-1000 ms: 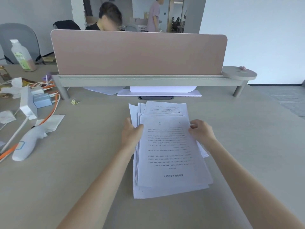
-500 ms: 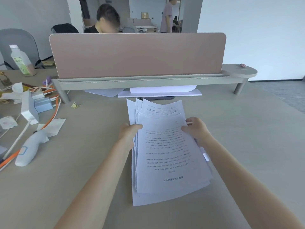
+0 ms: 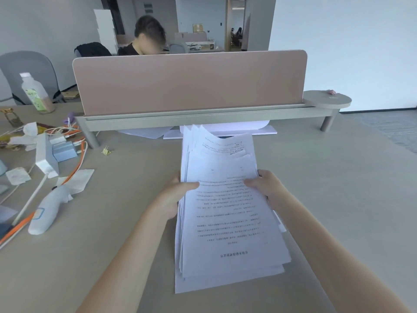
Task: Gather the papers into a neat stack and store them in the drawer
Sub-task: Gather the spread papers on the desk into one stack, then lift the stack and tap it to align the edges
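A loose stack of printed white papers (image 3: 228, 218) sits in the middle of the desk, its sheets fanned unevenly at the far and near ends. The far end curls upward off the desk. My left hand (image 3: 173, 197) grips the stack's left edge, thumb on top. On the right edge my right hand (image 3: 264, 186) holds the same stack, thumb over the top sheet. No drawer is in view.
A pink divider panel (image 3: 189, 82) on a raised shelf (image 3: 203, 118) crosses the desk's far side, with more white sheets (image 3: 225, 129) under it. Left lie orange cables (image 3: 76, 163), a white handheld device (image 3: 49, 211), tissues and a bottle (image 3: 36, 93). A person sits behind the divider.
Both hands have closed on the stack's sides and its far end has lifted and curled up off the desk. The sheets are pushed closer together.
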Action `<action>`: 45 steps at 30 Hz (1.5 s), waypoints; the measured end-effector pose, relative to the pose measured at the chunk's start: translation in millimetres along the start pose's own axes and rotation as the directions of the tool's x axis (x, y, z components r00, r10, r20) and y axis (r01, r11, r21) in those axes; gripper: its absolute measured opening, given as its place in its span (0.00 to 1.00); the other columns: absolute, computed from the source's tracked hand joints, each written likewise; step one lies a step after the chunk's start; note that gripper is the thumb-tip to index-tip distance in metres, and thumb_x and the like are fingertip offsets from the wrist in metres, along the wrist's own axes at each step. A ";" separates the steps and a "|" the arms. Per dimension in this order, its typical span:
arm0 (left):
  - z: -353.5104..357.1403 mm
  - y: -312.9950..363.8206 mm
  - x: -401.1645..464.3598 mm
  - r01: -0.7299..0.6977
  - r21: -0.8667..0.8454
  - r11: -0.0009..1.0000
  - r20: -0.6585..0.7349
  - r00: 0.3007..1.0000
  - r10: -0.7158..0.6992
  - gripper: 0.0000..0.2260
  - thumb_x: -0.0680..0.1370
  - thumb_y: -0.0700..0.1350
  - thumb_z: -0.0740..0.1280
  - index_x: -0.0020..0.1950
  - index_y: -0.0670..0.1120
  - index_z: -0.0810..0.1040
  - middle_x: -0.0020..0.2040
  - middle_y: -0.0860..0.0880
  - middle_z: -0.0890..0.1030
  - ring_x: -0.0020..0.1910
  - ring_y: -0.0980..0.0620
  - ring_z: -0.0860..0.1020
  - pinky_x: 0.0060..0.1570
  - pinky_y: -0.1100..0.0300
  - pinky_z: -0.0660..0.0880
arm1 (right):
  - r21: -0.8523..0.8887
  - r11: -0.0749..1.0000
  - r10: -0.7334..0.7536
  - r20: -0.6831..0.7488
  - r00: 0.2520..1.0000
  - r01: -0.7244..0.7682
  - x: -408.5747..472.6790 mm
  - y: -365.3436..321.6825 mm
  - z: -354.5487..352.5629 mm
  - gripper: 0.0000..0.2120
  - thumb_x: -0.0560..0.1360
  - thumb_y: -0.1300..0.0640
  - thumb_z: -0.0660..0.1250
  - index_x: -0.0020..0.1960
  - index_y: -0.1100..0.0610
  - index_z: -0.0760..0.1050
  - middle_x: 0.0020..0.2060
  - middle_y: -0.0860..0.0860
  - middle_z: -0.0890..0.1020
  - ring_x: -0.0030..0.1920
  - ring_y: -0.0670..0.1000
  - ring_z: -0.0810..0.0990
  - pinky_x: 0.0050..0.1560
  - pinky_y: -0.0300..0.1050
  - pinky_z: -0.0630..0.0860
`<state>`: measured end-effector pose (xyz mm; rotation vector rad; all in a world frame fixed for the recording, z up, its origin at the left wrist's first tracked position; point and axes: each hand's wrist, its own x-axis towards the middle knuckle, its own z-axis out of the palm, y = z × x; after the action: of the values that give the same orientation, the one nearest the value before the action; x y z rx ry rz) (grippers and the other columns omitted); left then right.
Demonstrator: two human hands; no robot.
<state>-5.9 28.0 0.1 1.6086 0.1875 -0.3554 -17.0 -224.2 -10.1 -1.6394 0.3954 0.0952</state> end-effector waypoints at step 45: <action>-9.8 93.9 -60.2 -0.495 -0.160 0.854 -0.106 0.869 0.483 0.13 0.78 0.40 0.69 0.63 0.45 0.79 0.57 0.49 0.85 0.56 0.49 0.84 0.57 0.51 0.77 | 0.091 0.855 -0.489 -0.193 0.851 0.511 -73.2 -116.0 0.6 0.13 0.75 0.67 0.64 0.58 0.59 0.74 0.55 0.55 0.83 0.53 0.56 0.82 0.53 0.50 0.78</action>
<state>-29.9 36.6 109.2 1.4250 -0.1444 0.1075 -49.4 -202.6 121.4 -1.5669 0.0804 -0.4569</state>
